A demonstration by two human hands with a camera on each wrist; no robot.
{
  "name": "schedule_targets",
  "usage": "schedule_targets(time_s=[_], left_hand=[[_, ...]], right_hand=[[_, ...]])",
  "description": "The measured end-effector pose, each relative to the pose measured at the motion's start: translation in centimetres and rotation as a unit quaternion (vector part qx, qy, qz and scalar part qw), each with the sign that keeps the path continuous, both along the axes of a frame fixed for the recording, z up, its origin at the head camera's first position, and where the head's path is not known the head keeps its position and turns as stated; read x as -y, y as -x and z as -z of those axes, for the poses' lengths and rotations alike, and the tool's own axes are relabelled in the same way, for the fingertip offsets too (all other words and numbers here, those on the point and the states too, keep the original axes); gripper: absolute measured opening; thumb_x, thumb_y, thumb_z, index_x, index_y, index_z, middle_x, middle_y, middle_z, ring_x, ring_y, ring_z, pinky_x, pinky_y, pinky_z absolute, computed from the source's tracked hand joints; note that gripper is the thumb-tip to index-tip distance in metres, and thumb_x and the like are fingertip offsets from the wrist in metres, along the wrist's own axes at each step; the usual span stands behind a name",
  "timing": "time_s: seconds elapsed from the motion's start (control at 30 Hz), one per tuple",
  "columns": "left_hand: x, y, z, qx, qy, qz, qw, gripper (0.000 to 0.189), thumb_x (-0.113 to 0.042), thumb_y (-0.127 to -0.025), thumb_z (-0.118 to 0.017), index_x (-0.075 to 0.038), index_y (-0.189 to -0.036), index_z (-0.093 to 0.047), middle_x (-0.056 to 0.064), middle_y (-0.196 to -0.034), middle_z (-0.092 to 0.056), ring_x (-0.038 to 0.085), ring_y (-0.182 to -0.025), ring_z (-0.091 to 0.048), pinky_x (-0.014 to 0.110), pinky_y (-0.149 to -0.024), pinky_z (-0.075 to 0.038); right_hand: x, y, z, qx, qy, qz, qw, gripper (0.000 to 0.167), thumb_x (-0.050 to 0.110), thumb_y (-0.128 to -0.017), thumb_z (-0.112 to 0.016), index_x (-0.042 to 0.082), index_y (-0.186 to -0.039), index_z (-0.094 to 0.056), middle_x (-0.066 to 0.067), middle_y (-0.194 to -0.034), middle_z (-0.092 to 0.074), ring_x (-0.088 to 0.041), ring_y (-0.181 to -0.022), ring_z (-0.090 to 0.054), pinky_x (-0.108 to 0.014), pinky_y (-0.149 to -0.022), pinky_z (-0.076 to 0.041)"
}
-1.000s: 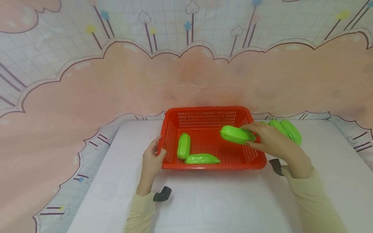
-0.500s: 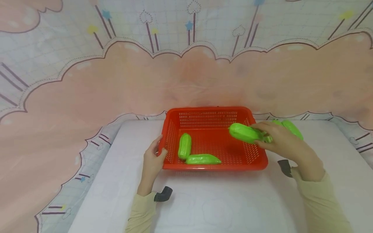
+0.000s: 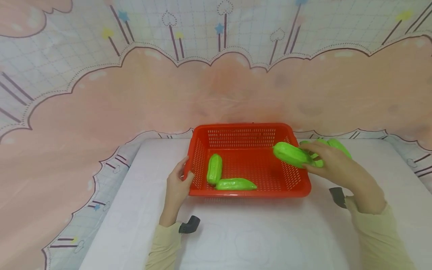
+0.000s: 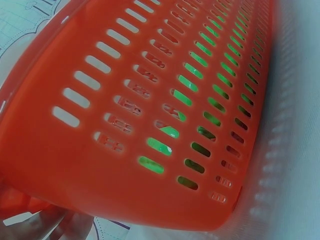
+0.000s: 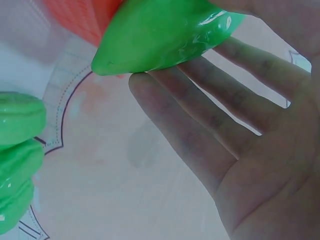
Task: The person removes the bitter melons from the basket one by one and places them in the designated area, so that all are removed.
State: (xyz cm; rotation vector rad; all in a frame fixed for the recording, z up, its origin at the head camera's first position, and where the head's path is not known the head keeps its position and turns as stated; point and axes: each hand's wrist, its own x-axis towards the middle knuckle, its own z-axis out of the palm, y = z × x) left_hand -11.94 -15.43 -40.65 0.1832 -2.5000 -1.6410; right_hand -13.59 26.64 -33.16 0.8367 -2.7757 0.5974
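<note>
My left hand (image 3: 178,183) grips the left rim of a red plastic basket (image 3: 249,193), with its thumb over the edge. In the left wrist view, the slotted wall of the basket (image 4: 120,165) fills most of the picture. Over the basket's right rim, my right hand (image 3: 332,161) pinches a long green ridged vegetable (image 3: 291,154) between thumb and fingertips. The right wrist view shows the tapered end of this vegetable (image 5: 160,37) against extended fingers (image 5: 185,120). Inside the basket lie two similar vegetables, one lengthwise (image 3: 214,169) at the left and one crosswise (image 3: 236,184) along the front.
More green vegetables (image 3: 339,146) lie side by side on the white table (image 3: 236,240), right of the basket and partly behind my right hand. They also show at the left of the right wrist view (image 5: 20,160). A patterned cloth (image 3: 162,97) hangs behind the table.
My right hand has moved to the right with the green vegetable, from above the basket's inside to over its right rim. My left hand keeps its hold on the basket.
</note>
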Motion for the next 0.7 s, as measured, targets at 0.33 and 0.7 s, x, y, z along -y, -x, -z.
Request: schedule_targets(time_s=[0.33, 0.7], left_hand=[[0.0, 0.0, 0.0, 0.001, 0.004, 0.001, 1.0000, 0.054, -0.007, -0.094, -0.054, -0.014, -0.148, -0.047, 0.014, -0.145, -0.053, 0.033, -0.124, -0.058, 0.047, -0.097, -0.054], [0.1, 0.1, 0.2, -0.003, 0.000, 0.001, 1.0000, 0.055, -0.006, -0.094, -0.054, -0.013, -0.148, -0.047, 0.014, -0.145, -0.053, 0.033, -0.124, -0.058, 0.047, -0.097, -0.054]], right_hand=[[-1.2, -0.5, 0.1, 0.025, 0.019, 0.009, 0.9995, 0.054, 0.001, -0.078, -0.079, 0.003, -0.128, -0.061, 0.000, -0.099, -0.064, -0.019, -0.095, -0.057, -0.039, -0.075, -0.061], [-2.4, -1.4, 0.4, 0.087, 0.013, 0.065, 0.9940, 0.052, 0.011, -0.082, -0.078, -0.005, -0.126, -0.056, -0.017, -0.113, -0.064, -0.034, -0.096, -0.067, -0.049, -0.079, -0.059]])
